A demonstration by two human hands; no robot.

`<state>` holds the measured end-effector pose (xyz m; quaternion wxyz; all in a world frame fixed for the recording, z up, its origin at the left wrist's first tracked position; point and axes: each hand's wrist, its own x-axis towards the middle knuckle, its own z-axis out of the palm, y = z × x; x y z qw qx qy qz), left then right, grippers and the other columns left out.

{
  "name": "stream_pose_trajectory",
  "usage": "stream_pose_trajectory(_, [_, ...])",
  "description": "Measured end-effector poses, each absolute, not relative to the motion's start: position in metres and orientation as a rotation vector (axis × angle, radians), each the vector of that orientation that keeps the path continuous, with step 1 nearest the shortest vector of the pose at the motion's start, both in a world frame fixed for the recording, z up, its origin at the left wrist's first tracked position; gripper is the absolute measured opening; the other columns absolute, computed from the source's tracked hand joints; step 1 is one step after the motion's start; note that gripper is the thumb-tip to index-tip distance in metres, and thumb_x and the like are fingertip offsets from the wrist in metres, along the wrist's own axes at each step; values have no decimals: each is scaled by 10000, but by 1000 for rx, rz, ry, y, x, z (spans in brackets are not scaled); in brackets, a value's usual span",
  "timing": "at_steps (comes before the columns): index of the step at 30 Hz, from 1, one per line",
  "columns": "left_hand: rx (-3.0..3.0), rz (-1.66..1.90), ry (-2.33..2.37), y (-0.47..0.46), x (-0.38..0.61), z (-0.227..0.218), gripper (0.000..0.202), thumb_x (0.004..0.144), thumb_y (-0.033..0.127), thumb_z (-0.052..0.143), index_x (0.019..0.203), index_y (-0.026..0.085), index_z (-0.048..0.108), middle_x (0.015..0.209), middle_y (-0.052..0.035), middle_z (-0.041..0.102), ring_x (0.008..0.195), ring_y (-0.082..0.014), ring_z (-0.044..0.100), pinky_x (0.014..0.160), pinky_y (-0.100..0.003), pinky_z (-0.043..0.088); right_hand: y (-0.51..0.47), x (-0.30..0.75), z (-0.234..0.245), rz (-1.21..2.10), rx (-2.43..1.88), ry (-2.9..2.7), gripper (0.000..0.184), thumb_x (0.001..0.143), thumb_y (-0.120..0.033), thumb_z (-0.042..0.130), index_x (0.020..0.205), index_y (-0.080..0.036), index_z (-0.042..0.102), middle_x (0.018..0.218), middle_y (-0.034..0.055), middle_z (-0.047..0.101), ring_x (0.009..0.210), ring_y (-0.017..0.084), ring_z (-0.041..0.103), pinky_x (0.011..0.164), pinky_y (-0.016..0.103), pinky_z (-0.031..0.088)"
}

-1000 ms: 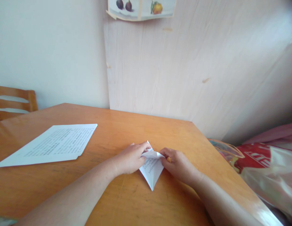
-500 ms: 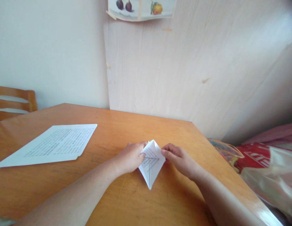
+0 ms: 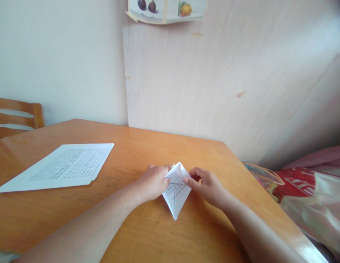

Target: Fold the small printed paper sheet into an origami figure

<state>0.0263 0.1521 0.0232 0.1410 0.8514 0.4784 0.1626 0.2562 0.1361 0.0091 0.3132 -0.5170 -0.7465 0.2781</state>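
A sheet of printed white paper folded into a diamond shape is held over the table, one point toward me. Creases cross its face, and printed characters show in its middle. My left hand grips its left edge, thumb in front and fingers behind. On the opposite side, my right hand pinches the right edge, with the thumb lying on the front face. The fingertips behind the paper are hidden.
Printed sheets lie on the wooden table to the left. A wooden chair stands at the far left. Against the back is a wall panel with a fruit picture. Red and white bags sit beyond the right edge.
My right thumb has moved left, from the paper's right edge farther onto its front face. The left hand keeps its grip. The view has shifted slightly.
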Motion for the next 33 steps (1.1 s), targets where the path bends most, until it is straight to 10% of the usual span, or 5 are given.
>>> stream_pose_trajectory(9, [2482,481,1342,146,29,31,318,978,381,454,862,230,709,826,-31,756,784,-220,693,755,-318,435,130,237,4,324,-1600,-1999,302,934,-425,516,707,-227,496,631,-16,578,564,133,510,525,254,301])
stream_pose_trajectory(33, [2490,450,1416,148,28,32,402,991,401,429,761,188,681,702,-53,721,660,-201,658,699,-309,422,140,266,7,1001,-1511,-1961,172,829,-322,601,758,-198,697,674,-12,599,608,125,472,522,222,353])
